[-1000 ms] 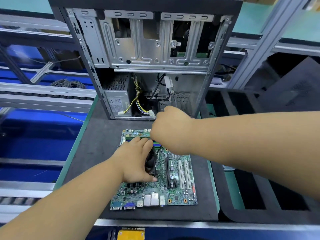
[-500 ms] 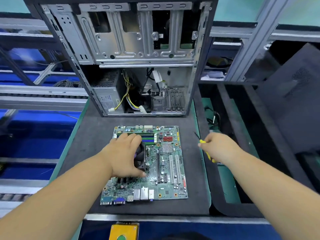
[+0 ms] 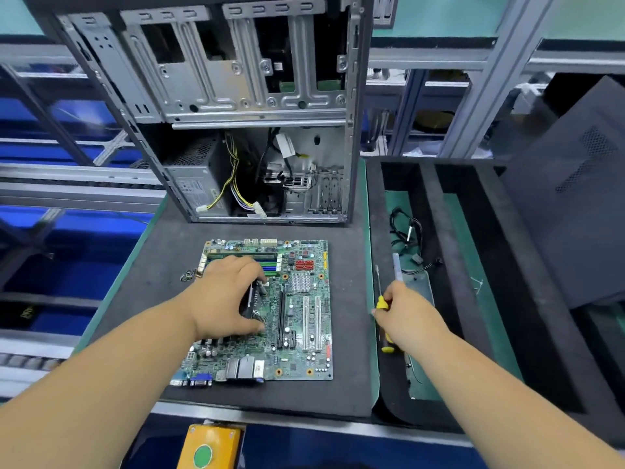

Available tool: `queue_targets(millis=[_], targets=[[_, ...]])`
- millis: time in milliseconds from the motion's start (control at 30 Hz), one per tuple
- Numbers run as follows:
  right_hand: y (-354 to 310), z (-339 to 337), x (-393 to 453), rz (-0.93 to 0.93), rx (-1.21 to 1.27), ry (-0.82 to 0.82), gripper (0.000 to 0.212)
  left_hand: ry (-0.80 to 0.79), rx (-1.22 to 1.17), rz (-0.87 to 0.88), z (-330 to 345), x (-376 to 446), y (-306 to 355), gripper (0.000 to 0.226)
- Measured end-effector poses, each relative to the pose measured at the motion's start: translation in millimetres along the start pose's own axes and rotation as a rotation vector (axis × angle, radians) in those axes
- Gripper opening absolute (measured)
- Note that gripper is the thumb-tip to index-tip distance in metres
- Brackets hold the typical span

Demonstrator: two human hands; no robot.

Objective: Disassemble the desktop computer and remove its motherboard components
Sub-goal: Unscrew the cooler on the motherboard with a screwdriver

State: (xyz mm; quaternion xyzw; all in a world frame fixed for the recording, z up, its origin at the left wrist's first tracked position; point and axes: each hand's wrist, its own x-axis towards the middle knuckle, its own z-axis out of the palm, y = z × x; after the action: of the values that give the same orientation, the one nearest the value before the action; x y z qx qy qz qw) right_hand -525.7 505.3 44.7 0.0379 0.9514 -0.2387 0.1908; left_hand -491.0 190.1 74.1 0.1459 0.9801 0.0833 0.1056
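My left hand [image 3: 225, 296] grips black cooler [image 3: 254, 301] on motherboard [image 3: 297, 319], middle of frame. My right hand [image 3: 404, 311] holds yellow screwdriver [image 3: 383, 304], right of board. Open computer case [image 3: 257, 113] stands above on worktop [image 3: 162, 265].

Motherboard [image 3: 297, 313] lies flat at the black mat's [image 3: 162, 265] centre, before the open case [image 3: 236, 113] at its rear edge. Left hand [image 3: 226, 299] grips the cooler [image 3: 255, 299]. Right hand [image 3: 406, 316], past the right edge, holds a yellow-handled screwdriver [image 3: 382, 304].

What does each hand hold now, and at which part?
Left hand grips the black cooler on the motherboard by its sides. Right hand holds a screwdriver by its yellow handle.
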Motion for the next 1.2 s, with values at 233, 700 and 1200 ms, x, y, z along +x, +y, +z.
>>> queue_targets(millis=[233,700,1200], targets=[[3.8,-1.7,5.2,-0.116,-0.058,-0.064,0.027,0.033,0.093,-0.058,-2.7,-7.5,10.1,0.084],[-161.8,12.7,-36.8,-0.673,0.277,-0.132,0.007,0.583,-0.494,-0.350,-17.6,-108.0,1.8,0.029],[-335.9,178.6,-160.7,-0.998,0.351,-0.563,0.012,0.752,-0.597,-0.964,41.7,-326.5,-85.2,0.020]])
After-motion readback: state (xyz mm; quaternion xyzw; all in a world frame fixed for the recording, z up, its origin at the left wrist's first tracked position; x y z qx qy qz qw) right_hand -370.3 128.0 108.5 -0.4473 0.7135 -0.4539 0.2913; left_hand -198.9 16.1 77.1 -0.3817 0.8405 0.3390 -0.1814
